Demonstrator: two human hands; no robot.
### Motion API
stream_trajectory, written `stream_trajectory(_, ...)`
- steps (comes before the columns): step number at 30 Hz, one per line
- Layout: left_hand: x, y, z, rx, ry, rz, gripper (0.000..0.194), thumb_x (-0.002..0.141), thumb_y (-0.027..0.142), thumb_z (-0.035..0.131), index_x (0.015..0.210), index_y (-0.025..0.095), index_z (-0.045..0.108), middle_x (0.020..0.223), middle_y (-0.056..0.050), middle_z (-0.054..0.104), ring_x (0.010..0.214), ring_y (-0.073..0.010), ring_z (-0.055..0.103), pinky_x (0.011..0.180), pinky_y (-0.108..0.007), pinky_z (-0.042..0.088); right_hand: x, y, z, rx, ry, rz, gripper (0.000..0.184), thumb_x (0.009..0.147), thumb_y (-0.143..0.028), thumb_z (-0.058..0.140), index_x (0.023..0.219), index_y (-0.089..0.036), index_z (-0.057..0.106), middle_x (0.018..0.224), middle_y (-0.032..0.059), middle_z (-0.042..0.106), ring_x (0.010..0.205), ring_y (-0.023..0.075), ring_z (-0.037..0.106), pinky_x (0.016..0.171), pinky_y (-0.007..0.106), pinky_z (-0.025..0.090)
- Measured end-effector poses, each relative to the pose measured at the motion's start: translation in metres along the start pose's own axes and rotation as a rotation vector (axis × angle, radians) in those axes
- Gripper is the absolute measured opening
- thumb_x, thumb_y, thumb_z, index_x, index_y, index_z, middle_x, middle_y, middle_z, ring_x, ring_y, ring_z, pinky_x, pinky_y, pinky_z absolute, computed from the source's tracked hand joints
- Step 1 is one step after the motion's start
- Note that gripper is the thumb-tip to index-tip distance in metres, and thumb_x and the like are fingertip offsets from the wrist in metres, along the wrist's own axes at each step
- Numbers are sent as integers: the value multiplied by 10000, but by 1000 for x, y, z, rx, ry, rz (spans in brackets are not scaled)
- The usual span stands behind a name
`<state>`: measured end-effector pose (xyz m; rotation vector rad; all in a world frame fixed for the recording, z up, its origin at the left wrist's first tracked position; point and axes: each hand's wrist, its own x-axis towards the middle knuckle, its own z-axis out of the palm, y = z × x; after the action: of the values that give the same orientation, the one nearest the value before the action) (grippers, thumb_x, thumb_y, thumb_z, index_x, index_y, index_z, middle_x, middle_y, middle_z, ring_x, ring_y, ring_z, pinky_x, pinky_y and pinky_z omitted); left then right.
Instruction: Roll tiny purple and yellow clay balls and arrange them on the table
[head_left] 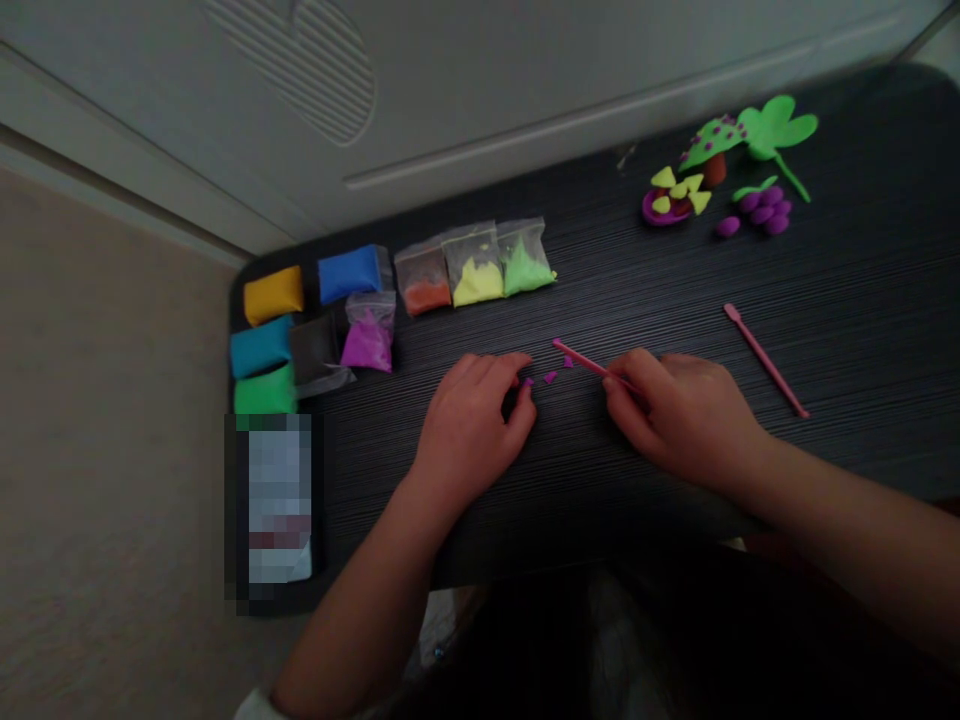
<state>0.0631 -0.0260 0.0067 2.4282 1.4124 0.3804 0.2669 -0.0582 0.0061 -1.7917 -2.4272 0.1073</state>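
Observation:
My right hand (675, 410) grips a thin pink clay modelling tool (581, 357), its tip pointing left just above the dark table. Small purple clay pieces (550, 377) lie near that tip, between my two hands. My left hand (476, 425) rests on the table with thumb and index finger apart. Another purple clay bit (528, 382) shows in the gap by the thumb tip; whether the thumb touches it I cannot tell. To the right of my right hand lies a second pink modelling tool (766, 360).
Bags of coloured clay, among them a purple one (369, 335) and a yellow one (478, 280), sit at the left and back. Clay models stand back right: purple grapes (766, 210), a spotted mushroom (712, 145), a purple dish (666, 210). A pixelated object (279, 500) lies front left.

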Motion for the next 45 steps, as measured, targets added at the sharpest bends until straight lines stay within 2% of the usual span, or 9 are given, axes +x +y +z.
stream_trajectory(3,1,-3,-5,17,-12,-25,208,798,242,490,984,166,543,871,-37,596,841,-176,506,783,-328,415,1,-1,1,16,-15,-19,216,866,-323,336,866,-184,503,588,9,591,539,162,539,534,272,266)
stream_trajectory(7,2,-8,-10,60,-78,-24,120,798,267,486,840,177,553,825,-30,581,828,-182,494,761,-330,403,0,-5,6,36,4,-129,226,879,-316,330,901,-178,508,599,4,597,538,156,534,554,271,291)
stream_trajectory(13,1,-8,-7,83,-100,-11,216,807,356,494,892,173,573,856,-37,587,841,-185,489,760,-336,396,-1,-9,9,60,9,-188,219,873,-299,346,942,-183,519,615,-3,609,546,162,544,585,282,330)
stream_trajectory(20,1,-6,0,28,-60,28,189,845,291,459,883,192,617,878,-25,613,854,-164,508,785,-313,404,0,-8,5,152,-29,-107,232,872,-301,342,962,-184,521,642,4,620,581,169,575,590,284,366)
stream_trajectory(25,2,-8,-3,-66,-1,-19,113,817,241,513,851,181,603,833,0,627,817,-133,535,770,-267,422,1,-4,4,235,-36,-38,234,866,-314,358,989,-195,518,679,9,623,611,164,582,590,276,383)
stream_trajectory(30,3,-10,0,-100,66,9,244,830,239,504,1052,180,585,933,-11,642,867,-120,555,793,-256,433,4,1,1,291,-40,44,240,861,-329,368,995,-202,522,665,10,611,595,156,577,562,267,380)
stream_trajectory(36,5,-11,4,-121,71,26,188,813,285,534,921,168,634,875,-8,660,841,-116,570,775,-243,441,7,8,-2,312,51,155,240,855,-343,391,973,-195,537,594,-9,578,498,126,521,488,247,334)
stream_trajectory(42,8,-10,8,-111,124,20,168,770,328,587,796,164,615,731,8,638,719,-106,572,700,-230,452,8,9,-3,330,48,174,241,854,-349,397,971,-197,544,583,-14,581,482,118,517,483,241,324)
stream_trajectory(45,8,-11,10,-117,141,37,161,779,301,581,847,163,626,778,0,663,756,-108,591,712,-228,460,9,11,-1,282,46,194,253,852,-357,394,983,-199,542,591,-5,591,498,134,530,485,246,324)
